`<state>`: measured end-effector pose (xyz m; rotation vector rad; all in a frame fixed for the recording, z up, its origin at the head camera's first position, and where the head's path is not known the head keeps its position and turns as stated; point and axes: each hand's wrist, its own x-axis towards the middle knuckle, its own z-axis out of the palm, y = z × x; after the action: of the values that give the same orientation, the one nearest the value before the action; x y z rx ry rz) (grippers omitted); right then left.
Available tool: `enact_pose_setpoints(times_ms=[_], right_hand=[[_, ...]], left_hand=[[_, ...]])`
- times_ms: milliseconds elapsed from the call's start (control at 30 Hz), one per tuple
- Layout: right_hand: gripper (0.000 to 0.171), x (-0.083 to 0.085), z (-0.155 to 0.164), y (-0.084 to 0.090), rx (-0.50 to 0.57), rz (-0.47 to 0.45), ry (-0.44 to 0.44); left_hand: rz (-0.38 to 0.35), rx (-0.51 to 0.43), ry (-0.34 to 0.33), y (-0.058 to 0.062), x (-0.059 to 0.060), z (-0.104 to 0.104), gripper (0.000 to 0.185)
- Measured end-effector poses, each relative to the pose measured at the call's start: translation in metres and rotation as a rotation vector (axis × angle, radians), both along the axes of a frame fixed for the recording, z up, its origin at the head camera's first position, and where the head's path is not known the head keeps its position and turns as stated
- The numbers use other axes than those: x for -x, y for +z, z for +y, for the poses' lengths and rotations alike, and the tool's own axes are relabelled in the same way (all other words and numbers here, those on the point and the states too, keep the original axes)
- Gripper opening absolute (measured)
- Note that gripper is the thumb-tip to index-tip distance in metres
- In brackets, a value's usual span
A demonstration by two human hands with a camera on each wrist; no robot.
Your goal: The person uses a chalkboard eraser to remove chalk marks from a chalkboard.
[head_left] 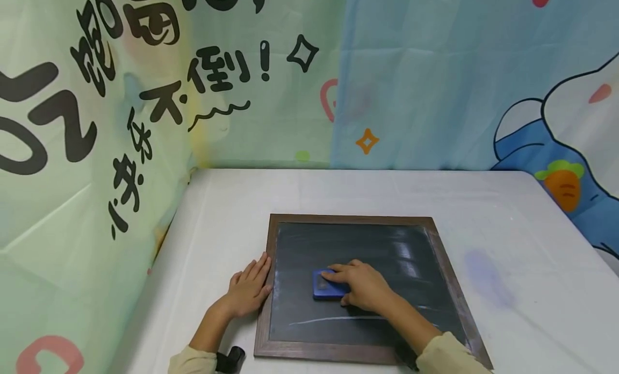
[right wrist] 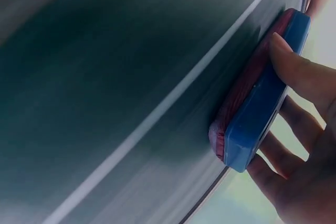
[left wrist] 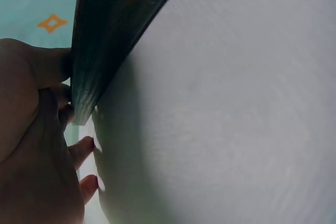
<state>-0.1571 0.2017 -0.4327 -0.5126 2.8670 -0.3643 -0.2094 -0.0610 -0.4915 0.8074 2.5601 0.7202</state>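
A wood-framed chalkboard (head_left: 285,342) lies flat on the white table (head_left: 508,223). My right hand (head_left: 360,285) grips a blue eraser (head_left: 325,286) and holds it down on the board's left-middle area. In the right wrist view the blue eraser (right wrist: 262,106) shows a reddish felt face against the dark board (right wrist: 105,103), with my thumb and fingers (right wrist: 296,69) curled round it. A thin chalk line (head_left: 338,319) runs across the board below the eraser. My left hand (head_left: 249,288) lies flat with straight fingers against the frame's left edge (left wrist: 92,66).
A small black object (head_left: 231,359) sits on the table by my left sleeve. Printed fabric walls (head_left: 96,121) close in the left and back sides. Chalk smears (head_left: 406,256) mark the board's upper right. A faint bluish stain (head_left: 483,272) lies on the table right of the board.
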Motion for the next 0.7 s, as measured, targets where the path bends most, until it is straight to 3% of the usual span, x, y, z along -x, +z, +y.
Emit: enact_pose_setpoints(times_ms=[167, 333, 533, 667, 700], right_hand=[[0.062, 0.007, -0.042, -0.003, -0.059, 0.015, 0.072], [0.061, 0.011, -0.063, -0.001, -0.078, -0.005, 0.068], [0.062, 0.01, -0.062, 0.001, -0.055, -0.033, 0.054], [0.062, 0.0, -0.043, -0.004, 0.015, -0.061, 0.0], [0.063, -0.003, -0.035, -0.008, 0.025, -0.032, -0.001]], left_hand=[[-0.003, -0.01, -0.005, -0.002, 0.0, 0.001, 0.055], [0.032, -0.013, -0.005, -0.007, 0.0, 0.001, 0.057], [0.01, -0.021, 0.015, 0.001, -0.003, 0.002, 0.055], [-0.005, -0.004, 0.015, 0.002, -0.007, 0.003, 0.055], [-0.001, -0.003, 0.012, 0.002, -0.007, 0.004, 0.055]])
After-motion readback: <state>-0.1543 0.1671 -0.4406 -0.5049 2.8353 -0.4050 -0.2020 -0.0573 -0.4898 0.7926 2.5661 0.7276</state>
